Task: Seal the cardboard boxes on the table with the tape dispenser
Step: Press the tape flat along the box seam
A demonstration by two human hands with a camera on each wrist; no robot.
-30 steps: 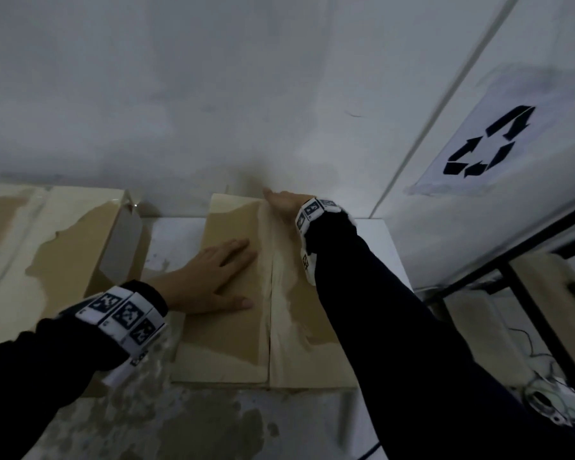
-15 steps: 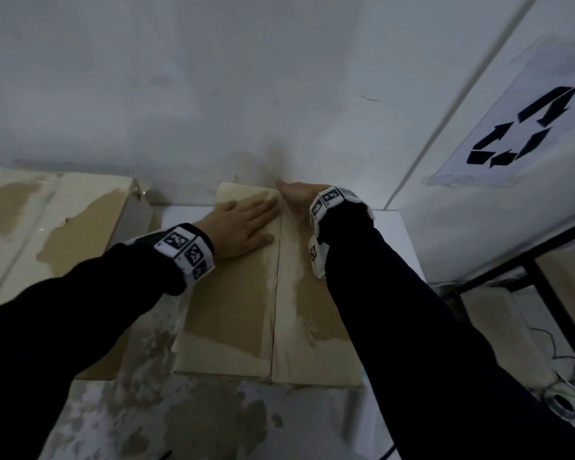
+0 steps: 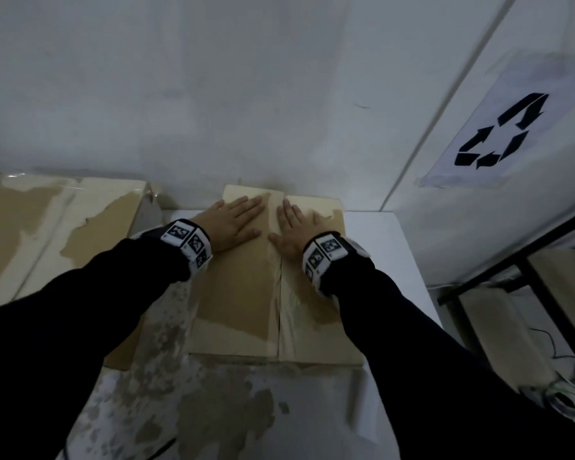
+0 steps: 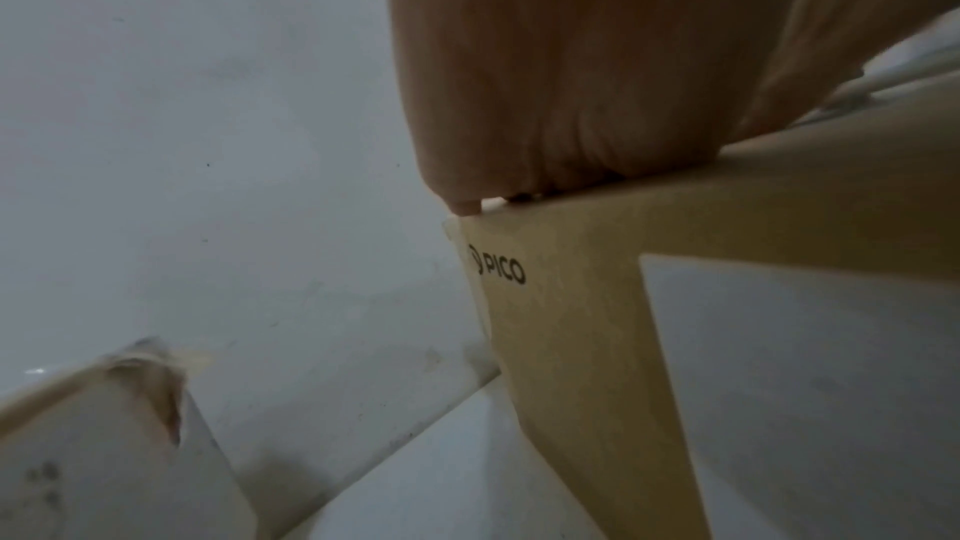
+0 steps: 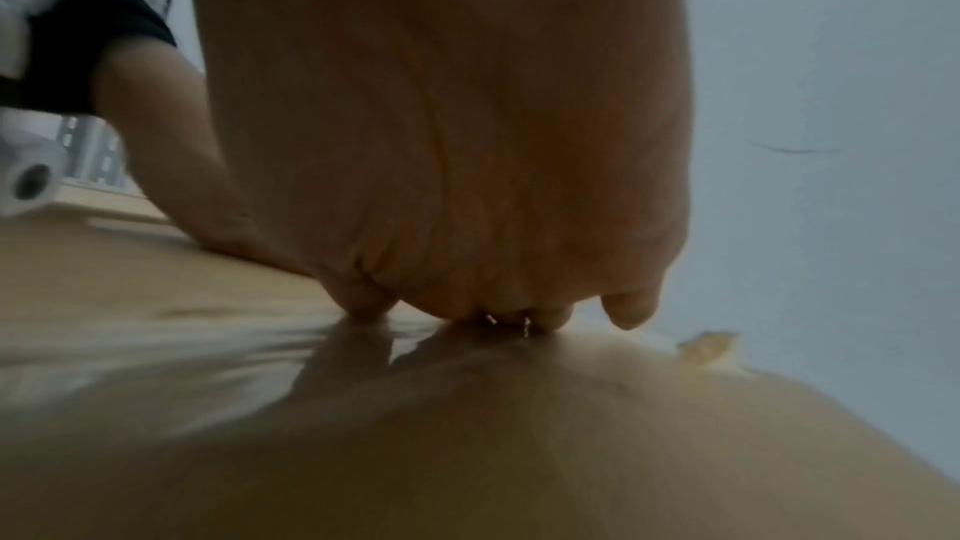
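Leftmost, a big cardboard box (image 3: 57, 227) with patchy, peeled tape on its top, its torn corner (image 4: 156, 384) seen from the left wrist view, standing apart from the middle box with a strip of white desk (image 3: 392, 260) between. Next, left hand (image 3: 233, 224) in a dark sleeve with a marker wristband (image 3: 188, 242), laid flat with fingers (image 3: 249, 204) straight and slightly spread on the left flap of the smaller cardboard box (image 3: 239, 293). From the left wrist view, left hand (image 4: 561, 76) pressing the top near the box's (image 4: 571, 323) far edge; "PICO" printed on the side. Down the middle, closed seam (image 3: 278, 293) between the two flaps, glossy tape along it. Right of the seam, right hand (image 3: 296, 230) flat as well, fingers straight and near together, thumb pointing toward the seam, palm down on the right flap. From the right wrist view, right hand (image 5: 442, 138) touching the shiny top of the box (image 5: 467, 446) with its fingertips (image 5: 628, 311). Box sitting on the desk against the white wall (image 3: 246, 78). Further right, a recycling sign (image 3: 498, 131) on the side wall, and a dark metal rack (image 3: 528, 280) below it. No tape dispenser visible in any view.
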